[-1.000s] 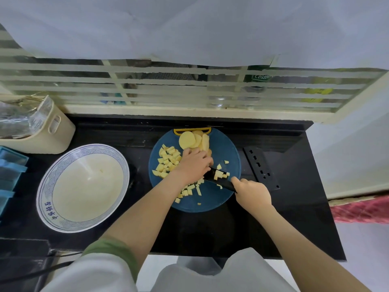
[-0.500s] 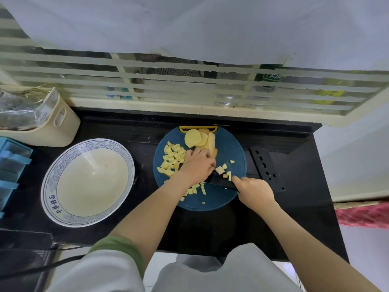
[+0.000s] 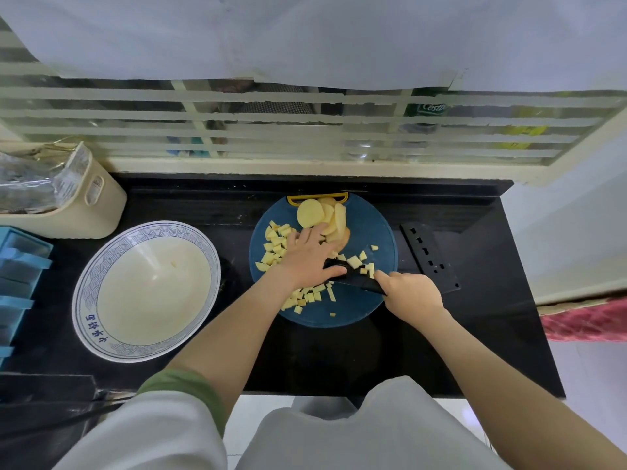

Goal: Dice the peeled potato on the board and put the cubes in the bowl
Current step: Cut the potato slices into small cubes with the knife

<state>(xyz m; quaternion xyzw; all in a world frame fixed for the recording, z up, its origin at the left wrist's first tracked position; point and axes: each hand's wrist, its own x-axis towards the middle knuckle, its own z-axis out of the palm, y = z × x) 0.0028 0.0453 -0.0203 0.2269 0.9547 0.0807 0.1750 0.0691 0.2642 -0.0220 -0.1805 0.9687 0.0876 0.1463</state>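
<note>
left hand flat over potato on board, as before; grip unclear | right hand still fisted on knife | slices at far edge; cubes scattered, unchanged | bowl left on surface, holding no cubes

A black countertop runs under a window with pale horizontal slats; a beige plastic bin stands at the far left, holding crinkled clear wrapping; just in front of it, at the left edge, sits a blue rack, partly cut off; a flat black perforated piece, perhaps a knife sheath, lies toward the right; red patterned cloth shows beyond the counter's right end.
</note>
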